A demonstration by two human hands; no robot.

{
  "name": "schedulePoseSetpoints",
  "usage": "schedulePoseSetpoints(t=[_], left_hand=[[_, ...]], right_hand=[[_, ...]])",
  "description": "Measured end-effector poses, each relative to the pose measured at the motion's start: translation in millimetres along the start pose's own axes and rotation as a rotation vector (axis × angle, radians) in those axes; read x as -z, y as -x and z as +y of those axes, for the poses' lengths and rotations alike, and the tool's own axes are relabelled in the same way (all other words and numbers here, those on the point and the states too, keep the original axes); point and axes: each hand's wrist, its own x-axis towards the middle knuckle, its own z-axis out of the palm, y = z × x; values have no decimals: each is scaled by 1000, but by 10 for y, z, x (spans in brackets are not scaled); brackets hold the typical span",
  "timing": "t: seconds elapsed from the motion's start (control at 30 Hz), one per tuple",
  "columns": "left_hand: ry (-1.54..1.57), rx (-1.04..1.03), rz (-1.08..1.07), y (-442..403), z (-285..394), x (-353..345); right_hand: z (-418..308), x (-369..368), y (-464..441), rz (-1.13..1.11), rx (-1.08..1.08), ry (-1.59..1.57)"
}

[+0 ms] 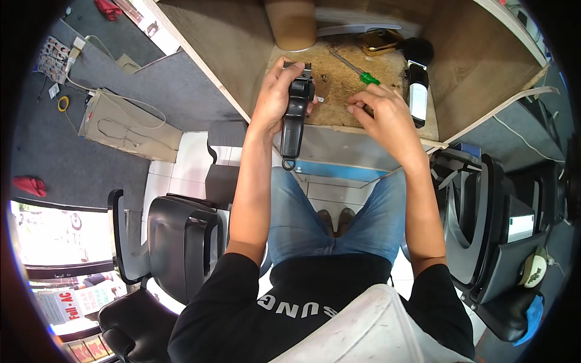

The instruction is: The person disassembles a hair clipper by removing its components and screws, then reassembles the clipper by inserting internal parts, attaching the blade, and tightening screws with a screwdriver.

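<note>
My left hand (273,97) is wrapped round a black hair clipper (294,118), its head up and the hanging loop pointing toward me. My right hand (384,112) is over the front of the wooden shelf (336,118), with thumb and fingertips pinched together. Whatever may be between those fingertips is too small to make out. Just beyond the right hand lies a screwdriver (368,78) with a green handle, its shaft pointing up and left. A small light metal piece (321,99) shows beside the clipper.
Right of the screwdriver rests a black and silver clipper (417,94), by a dark brush (419,51). Behind are a gold-coloured device (378,42), a long pale strip (357,28) and a brown cylinder (292,24). Wooden side walls enclose the shelf. Black chairs (181,242) flank me.
</note>
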Motion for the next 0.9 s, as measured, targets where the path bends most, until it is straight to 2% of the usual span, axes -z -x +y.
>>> schedulePoseSetpoints(t=[0.2,0.4,0.5,0.6,0.7,0.9], left_hand=[[-1,10,7,-7,-8,8],[-27,7,3,-12,-18,24],[-38,13,-2,-4,-8,5],[-40,8,-1,2,-6,-10],[-48,-13,-1,-12,-37,-9],[-45,-6,-22,17,5,-22]], right_hand=[[-4,-110,-11,4,-81,-68],[-60,-158,-27,135,-161,-200],[-127,-88,-84,157,-307,-324],[-152,-129,-167,178,-335,-490],[-120,-407,-304,350,-259,-753],[-292,-549,-442,260,-327,-1107]])
